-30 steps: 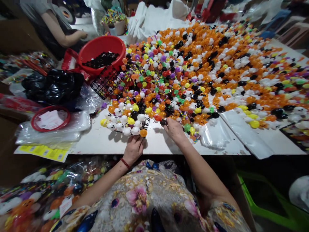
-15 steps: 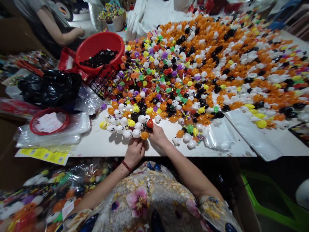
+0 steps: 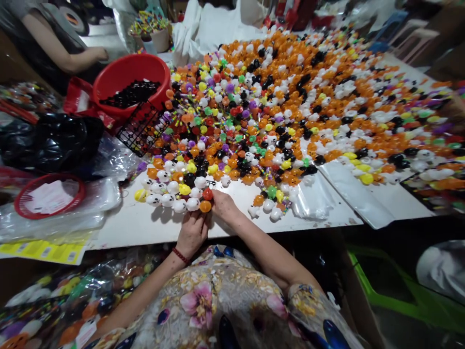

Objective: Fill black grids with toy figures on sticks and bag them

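Observation:
A black plastic grid, mostly covered by rows of small toy heads in white, yellow and orange (image 3: pixel 205 206), is held just above the front edge of the table. My left hand (image 3: pixel 192 232) is closed on its near side, the fingertips hidden underneath. At the grid's right end my right hand (image 3: pixel 223 207) has its fingers closed around a small red toy head (image 3: pixel 207 194). A bare corner of the black grid (image 3: pixel 210 183) shows just beyond that red piece. Loose toy heads (image 3: pixel 225 181) lie close past my fingers.
A huge heap of small plastic toys (image 3: pixel 290 92) spreads across the white table (image 3: pixel 327 213). Left are a red tub (image 3: pixel 160 72) of black grids, a leaning grid (image 3: pixel 140 128) and a red basket (image 3: pixel 78 201). Clear bags (image 3: pixel 358 194) lie right. Another person's arm (image 3: pixel 69 58) is far left.
The view has swung to the right, so everything sits farther left in the picture. Both hands stay at the grid, and the right fingers remain by the red toy head.

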Tool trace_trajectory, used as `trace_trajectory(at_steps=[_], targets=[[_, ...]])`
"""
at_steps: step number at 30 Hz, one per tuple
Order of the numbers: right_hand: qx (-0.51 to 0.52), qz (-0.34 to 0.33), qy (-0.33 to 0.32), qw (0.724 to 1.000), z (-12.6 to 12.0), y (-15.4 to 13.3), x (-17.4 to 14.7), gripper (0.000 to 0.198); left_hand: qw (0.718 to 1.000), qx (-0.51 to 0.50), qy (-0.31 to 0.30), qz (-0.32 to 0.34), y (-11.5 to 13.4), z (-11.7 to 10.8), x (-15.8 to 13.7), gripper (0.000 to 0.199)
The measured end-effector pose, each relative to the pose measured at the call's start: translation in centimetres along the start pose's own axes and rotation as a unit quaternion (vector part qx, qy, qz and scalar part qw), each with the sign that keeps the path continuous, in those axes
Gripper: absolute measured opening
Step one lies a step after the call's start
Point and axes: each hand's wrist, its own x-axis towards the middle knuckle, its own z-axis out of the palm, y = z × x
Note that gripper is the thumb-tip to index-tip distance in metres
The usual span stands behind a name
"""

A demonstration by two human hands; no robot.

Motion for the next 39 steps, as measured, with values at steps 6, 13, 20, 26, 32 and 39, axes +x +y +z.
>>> trace_trajectory(at_steps=[6, 13, 20, 26, 32, 39], targets=[[-0.086, 0.042, 0.069, 0.993, -4.2, 2.8, -2.2, 0.021, 1.000, 0.013, 0.024, 0.010, 0.0, 0.1, 0.1, 0.031], [-0.283, 0.190, 0.135, 0.930, -10.2, 8.0, -3.3, 0.020, 1.000, 0.007, 0.022, -0.005, -0.1, 0.4, -0.3, 0.033], [-0.297, 0.168, 0.138, 0.930, -9.3, 8.5, -1.8, 0.019, 1.000, 0.011, 0.020, -0.005, -0.1, 0.6, -0.4, 0.033], [-0.166, 0.172, 0.247, 0.939, -8.6, 7.6, -1.5, 0.021, 1.000, 0.004, -0.010, -0.024, 0.0, 0.4, -0.4, 0.032], [-0.060, 0.157, 0.177, 0.970, -5.6, 6.6, -0.8, 0.027, 1.000, 0.018, 0.001, -0.020, 0.4, 0.0, -0.1, 0.028], [-0.086, 0.038, 0.174, 0.980, -5.3, 5.1, -2.5, 0.033, 0.999, 0.005, -0.028, -0.034, 0.9, -0.4, 0.4, 0.033]])
